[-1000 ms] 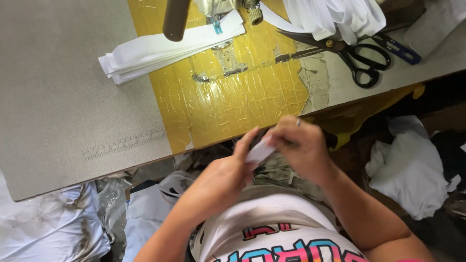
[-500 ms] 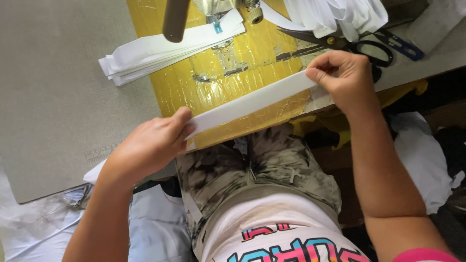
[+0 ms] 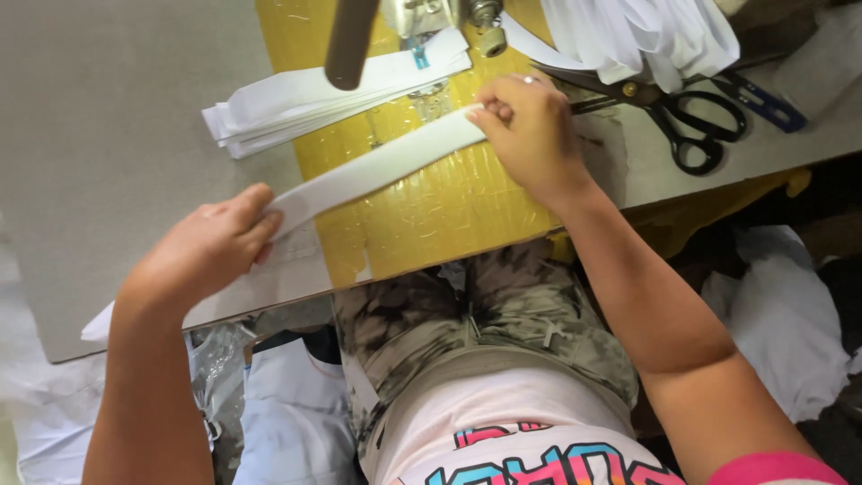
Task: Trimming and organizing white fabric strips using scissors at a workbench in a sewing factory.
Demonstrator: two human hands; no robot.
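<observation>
A white fabric strip (image 3: 377, 166) is held stretched across the yellow taped panel (image 3: 449, 207) of the grey table (image 3: 117, 135), running diagonally from lower left to upper right. Its lower end lies close to the table's near edge; its upper end sits just in front of the sewing machine foot (image 3: 422, 22).

The left hand (image 3: 211, 251) is seen gripping the strip's lower end, fingers curled over it, the wrist hanging past the table edge. The right hand (image 3: 530, 130) is seen pinching the upper end between thumb and fingers, forearm angled in from the lower right across the lap.

Open grey surface is noted to the left of the strip. Behind it, a stack of white strips (image 3: 314, 99) lies near but apart, partly under a dark lever (image 3: 350, 45). To the right, black scissors (image 3: 669, 112) lie on the table close beside the right hand, with a heap of white fabric (image 3: 637, 31) behind them. White cloth (image 3: 781, 323) is seen below the table's right edge.
</observation>
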